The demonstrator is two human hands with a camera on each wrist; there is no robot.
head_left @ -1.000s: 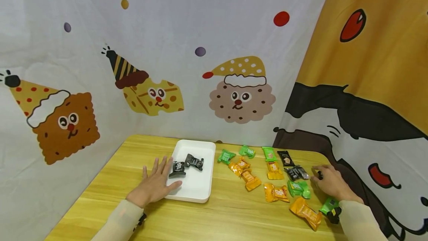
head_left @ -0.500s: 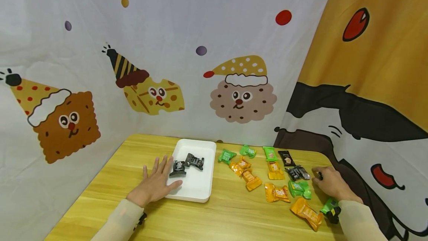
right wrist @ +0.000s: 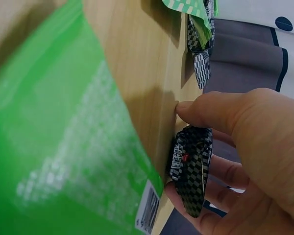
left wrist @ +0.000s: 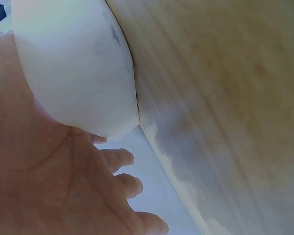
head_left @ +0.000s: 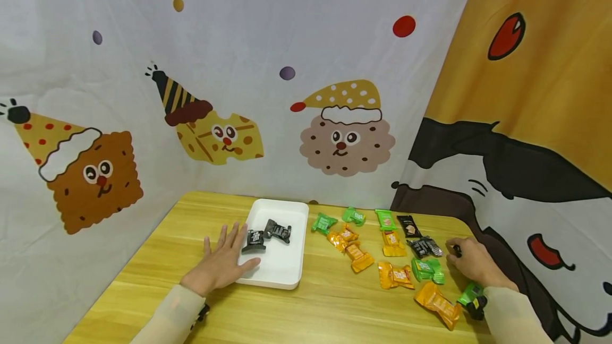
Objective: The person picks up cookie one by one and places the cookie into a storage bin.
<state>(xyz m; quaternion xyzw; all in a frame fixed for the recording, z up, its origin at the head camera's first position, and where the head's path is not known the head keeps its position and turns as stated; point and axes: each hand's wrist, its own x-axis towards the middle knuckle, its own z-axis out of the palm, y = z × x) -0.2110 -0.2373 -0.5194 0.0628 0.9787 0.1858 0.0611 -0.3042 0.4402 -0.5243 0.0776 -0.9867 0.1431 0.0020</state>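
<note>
My left hand [head_left: 220, 264] lies with fingers spread at the left edge of a white tray [head_left: 287, 275], thumb over its rim; the left wrist view shows the hand [left wrist: 59, 166] against the tray's outer wall [left wrist: 78, 73]. Two black-wrapped candies [head_left: 254, 241] sit in the tray. At the table's right side, my right hand [head_left: 475, 261] has its thumb and fingers curled about a black checkered candy [right wrist: 190, 166], low over the wood. In the head view only a bit of that candy shows between thumb and index finger.
Green candies [head_left: 324, 222], orange candies [head_left: 394, 275] and black candies [head_left: 424, 247] lie scattered between tray and right hand. A green candy [head_left: 470, 293] is beside the right wrist. Behind the wooden table [head_left: 334, 317] hangs a printed cloth [head_left: 268, 31].
</note>
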